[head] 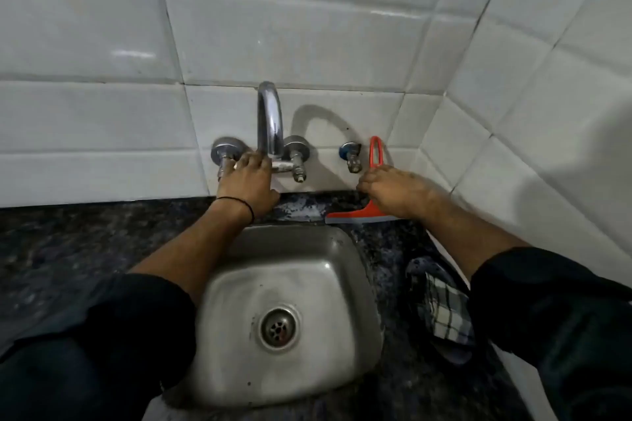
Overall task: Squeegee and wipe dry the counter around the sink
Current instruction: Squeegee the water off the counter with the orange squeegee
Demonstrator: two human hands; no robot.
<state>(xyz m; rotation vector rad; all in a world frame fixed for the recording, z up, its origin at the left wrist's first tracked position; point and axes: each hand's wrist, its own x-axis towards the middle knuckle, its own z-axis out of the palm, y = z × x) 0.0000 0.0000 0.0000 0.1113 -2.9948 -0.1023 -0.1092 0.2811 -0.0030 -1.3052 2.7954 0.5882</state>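
Two hands: both reach over the sink to the far wall, and both arms have dark sleeves point(102, 335).
Left hand point(248, 181): it lies on the low cross pipe of the tap point(270, 120), next to the left knob. The fingers go over the pipe. I cannot tell if they grab it or just rest there.
Wrist band point(239, 203): a thin black band goes round the left wrist.
Right hand point(393, 190): its fingers are curled tight round the handle of the squeegee.
Squeegee point(366, 214): it is red. Its blade lies flat on the far strip of the counter, just behind the far right corner of the sink. The loop end of the handle sticks up above the hand, close to the wall.
Counter point(85, 243): it is dark and speckled and goes all round the sink. A pale, wet-looking patch point(304, 208) sits on the far strip, between the two hands.
Sink point(342, 249): it is a shiny metal bowl with a round drain point(278, 327) in the bottom.
Cloth point(444, 308): a checked cloth lies crumpled on the counter to the right of the sink, near the right arm.
Small valve point(352, 155): it has a blue ring and sticks out of the wall, just left of the red handle.
Wall point(273, 27): it has big white shiny tiles, at the back and on the right side.
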